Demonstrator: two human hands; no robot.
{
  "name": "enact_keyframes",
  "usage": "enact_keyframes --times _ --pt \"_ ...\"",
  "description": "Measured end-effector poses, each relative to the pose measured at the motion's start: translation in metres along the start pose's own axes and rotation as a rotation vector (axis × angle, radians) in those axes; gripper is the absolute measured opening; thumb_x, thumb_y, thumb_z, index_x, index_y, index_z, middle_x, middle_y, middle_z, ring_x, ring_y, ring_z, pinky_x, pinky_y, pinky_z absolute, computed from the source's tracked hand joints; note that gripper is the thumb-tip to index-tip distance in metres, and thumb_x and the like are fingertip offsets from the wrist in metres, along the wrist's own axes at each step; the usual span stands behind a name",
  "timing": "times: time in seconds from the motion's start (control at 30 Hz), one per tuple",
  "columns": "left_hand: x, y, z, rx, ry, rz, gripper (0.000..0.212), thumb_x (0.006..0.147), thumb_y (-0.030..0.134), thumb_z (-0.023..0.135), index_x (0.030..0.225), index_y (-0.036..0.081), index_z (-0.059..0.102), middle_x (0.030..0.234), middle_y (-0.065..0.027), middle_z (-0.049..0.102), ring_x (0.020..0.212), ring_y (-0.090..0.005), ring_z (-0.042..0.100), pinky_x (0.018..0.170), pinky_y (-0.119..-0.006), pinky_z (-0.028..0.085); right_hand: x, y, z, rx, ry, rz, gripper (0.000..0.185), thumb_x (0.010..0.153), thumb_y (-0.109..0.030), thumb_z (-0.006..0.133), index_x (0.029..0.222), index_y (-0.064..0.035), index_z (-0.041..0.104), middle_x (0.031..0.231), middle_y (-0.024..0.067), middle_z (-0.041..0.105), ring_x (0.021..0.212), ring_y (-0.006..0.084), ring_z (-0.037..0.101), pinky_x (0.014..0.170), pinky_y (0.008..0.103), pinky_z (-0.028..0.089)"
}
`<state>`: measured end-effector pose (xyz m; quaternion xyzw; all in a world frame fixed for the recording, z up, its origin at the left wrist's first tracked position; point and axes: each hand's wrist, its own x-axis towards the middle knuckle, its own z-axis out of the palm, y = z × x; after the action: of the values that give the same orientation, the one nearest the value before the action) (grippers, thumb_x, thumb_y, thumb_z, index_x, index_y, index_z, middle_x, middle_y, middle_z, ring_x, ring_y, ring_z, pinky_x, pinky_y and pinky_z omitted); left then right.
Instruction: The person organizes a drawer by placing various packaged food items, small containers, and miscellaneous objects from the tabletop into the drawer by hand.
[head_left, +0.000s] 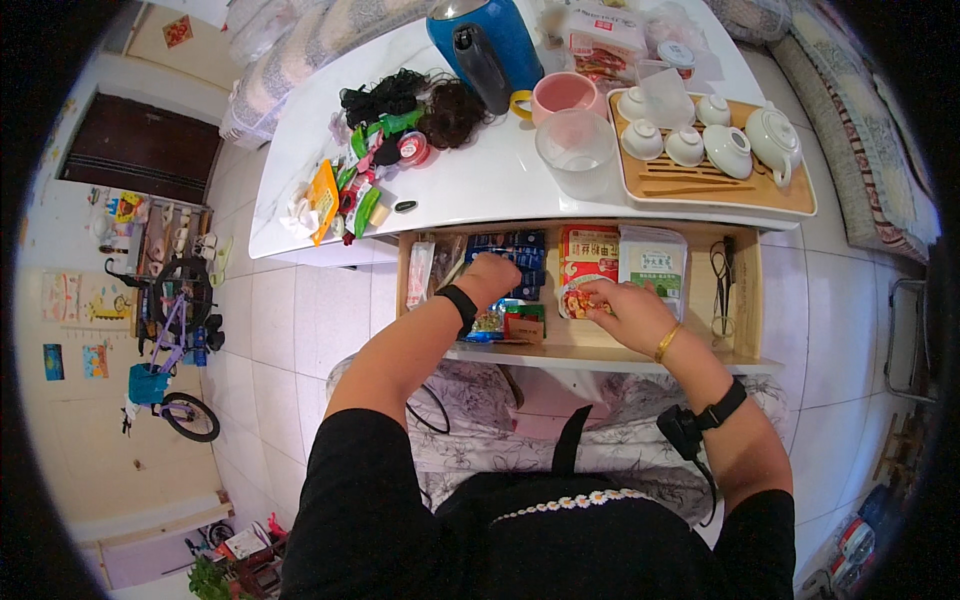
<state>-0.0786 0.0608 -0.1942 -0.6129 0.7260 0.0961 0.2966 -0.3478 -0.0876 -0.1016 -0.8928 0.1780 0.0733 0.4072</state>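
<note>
A pulled-out wooden drawer (652, 354) lies before me. My left hand (491, 277) is curled over dark blue packets (529, 259) in its left half; my fingertips are hidden, so I cannot tell whether they grip one. My right hand (634, 313) has its fingers apart over the lower edge of a red and yellow food packet (590, 251). Whether it touches the packet is unclear. Beside that lies a white and green packet (654, 259). Nearer the front left are small colourful packets (517, 321). Scissors (721, 285) lie at the drawer's right end.
On the white tabletop (465, 187) stand a blue kettle (517, 45), a pink mug (566, 97), a clear plastic cup (574, 150) and a tea tray (637, 196) with a white teapot (772, 139) and cups. Hairpieces (454, 112) and small wrapped items (367, 210) lie left.
</note>
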Motion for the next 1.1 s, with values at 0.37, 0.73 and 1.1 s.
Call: enact_keyframes --times 0.37,0.73,1.1 --pt "-0.004 0.002 -0.013 -0.026 -0.165 -0.044 0.011 0.074 0.005 0.074 0.084 0.009 0.075 0.084 -0.0111 0.071 0.081 -0.0253 0.072 0.062 -0.038 0.058 -0.003 -0.004 -0.003 -0.069 -0.013 0.008 0.037 0.095 -0.034 0.059 0.129 -0.0209 0.056 0.107 0.0156 0.069 0.107 0.0354 0.063 0.099 0.0661 0.036" --pt "-0.053 -0.007 -0.04 -0.203 0.206 -0.201 0.009 0.077 0.008 0.063 0.077 0.009 0.072 0.077 -0.0123 0.07 0.076 -0.0336 0.071 0.064 -0.043 0.057 0.002 -0.001 0.0 -0.051 -0.038 0.024 0.038 0.094 -0.034 0.06 0.129 -0.0189 0.057 0.108 0.0152 0.07 0.108 0.0363 0.063 0.103 0.0679 0.033" --pt "-0.124 -0.017 -0.099 -0.361 0.5 -0.38 0.01 0.084 0.016 0.061 0.089 0.011 0.068 0.088 -0.0091 0.069 0.085 -0.0303 0.068 0.071 -0.042 0.054 0.005 0.008 0.003 -0.077 -0.033 0.003 0.04 0.095 -0.033 0.06 0.131 -0.0176 0.054 0.107 0.0134 0.071 0.108 0.0364 0.063 0.103 0.0661 0.033"
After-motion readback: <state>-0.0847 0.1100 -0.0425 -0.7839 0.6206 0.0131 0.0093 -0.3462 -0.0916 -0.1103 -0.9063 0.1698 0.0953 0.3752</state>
